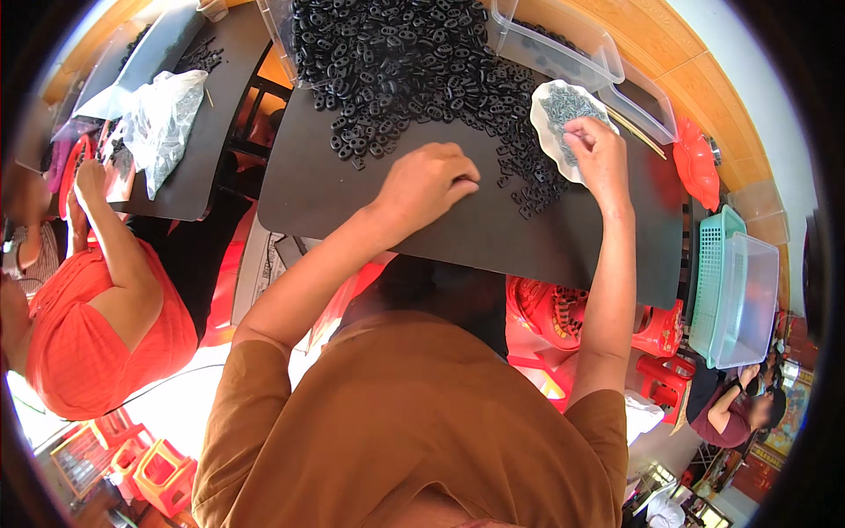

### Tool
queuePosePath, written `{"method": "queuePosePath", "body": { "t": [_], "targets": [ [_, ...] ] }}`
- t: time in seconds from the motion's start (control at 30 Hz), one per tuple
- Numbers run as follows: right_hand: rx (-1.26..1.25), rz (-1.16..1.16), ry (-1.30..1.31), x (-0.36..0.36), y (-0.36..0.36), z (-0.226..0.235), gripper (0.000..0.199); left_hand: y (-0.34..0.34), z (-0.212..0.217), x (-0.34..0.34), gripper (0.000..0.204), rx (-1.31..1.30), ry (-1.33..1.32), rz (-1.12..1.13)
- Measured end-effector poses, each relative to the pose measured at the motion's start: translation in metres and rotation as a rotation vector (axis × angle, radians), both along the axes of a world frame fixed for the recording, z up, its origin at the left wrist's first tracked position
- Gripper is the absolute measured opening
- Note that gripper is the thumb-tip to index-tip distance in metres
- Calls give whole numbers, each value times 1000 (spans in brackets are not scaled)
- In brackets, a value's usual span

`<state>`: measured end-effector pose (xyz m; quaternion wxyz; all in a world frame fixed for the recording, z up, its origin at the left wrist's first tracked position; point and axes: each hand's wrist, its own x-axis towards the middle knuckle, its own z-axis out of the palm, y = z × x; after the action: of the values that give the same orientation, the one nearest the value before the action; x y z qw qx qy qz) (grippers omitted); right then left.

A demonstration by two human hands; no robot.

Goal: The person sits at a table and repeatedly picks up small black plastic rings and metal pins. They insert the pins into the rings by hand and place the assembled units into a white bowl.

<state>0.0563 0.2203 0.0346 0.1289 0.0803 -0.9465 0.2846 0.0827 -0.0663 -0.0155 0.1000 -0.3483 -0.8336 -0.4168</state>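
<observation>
A big heap of black oval plastic pieces with two holes [396,66] covers the far part of the dark table [343,198]. My left hand [429,180] is over the table just in front of the heap, fingers curled and thumb close to them; whatever it may hold is hidden. On the right stands a white scalloped dish [543,119] of small grey metal pieces [570,104], too fine to name. My right hand [600,157] is over the dish's near side with fingertips pinched together. Small black clip-like pieces [539,192] lie between my hands.
Clear plastic bins [559,53] stand behind the heap. Thin sticks [638,132] and a red dish [695,163] lie at the right. Stacked baskets [717,286] are beyond the table's right edge. A person in red [114,326] works at another table, with a plastic bag [167,123], on the left.
</observation>
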Motion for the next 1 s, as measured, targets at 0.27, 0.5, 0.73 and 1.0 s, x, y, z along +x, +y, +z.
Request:
{"method": "queuePosePath", "body": {
  "t": [0.27,0.5,0.73,1.0],
  "targets": [
    [340,-16,-49,-14,21,-7,14,48,0,-12,14,-135,12,-53],
    [318,14,-26,-23,24,-12,10,25,6,-20,10,-299,97,17],
    [60,-14,-62,-24,29,-9,8,22,9,-19,9,-377,136,6],
    [-55,-22,-98,-27,31,-9,2,27,7,-16,4,-484,274,23]
  ]
}}
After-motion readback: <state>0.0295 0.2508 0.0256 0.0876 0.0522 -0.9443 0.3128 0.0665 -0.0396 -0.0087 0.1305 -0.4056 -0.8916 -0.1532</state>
